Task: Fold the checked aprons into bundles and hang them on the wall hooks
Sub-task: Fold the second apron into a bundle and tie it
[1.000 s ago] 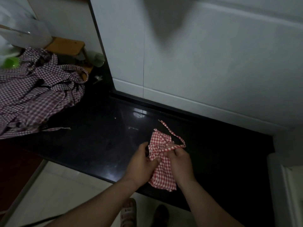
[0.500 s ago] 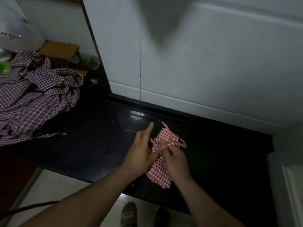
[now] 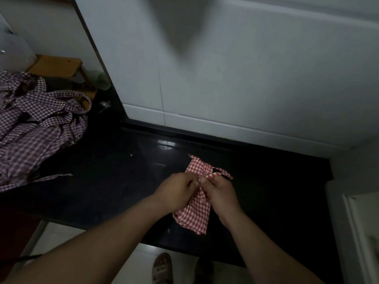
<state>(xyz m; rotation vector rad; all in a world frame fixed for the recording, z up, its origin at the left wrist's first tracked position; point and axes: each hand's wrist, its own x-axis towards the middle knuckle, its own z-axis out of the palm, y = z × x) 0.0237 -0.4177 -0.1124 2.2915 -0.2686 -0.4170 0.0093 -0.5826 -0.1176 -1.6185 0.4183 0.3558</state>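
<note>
A red-and-white checked apron, folded into a narrow bundle, lies on the black counter near its front edge. My left hand and my right hand meet over the middle of the bundle, each pinching the apron's strap where it wraps round the cloth. One strap end sticks out to the right of my right hand. A heap of purple checked aprons lies on the counter at far left. No wall hooks are in view.
White tiled wall rises behind the counter. A wooden stool and a pale green cup stand at back left. A white appliance edge is at right. Tiled floor and my sandalled feet show below the counter edge.
My left hand's raised forefinger has curled down and both hands now pinch the strap close together at the bundle's middle. The loose strap loop has drawn tighter.
</note>
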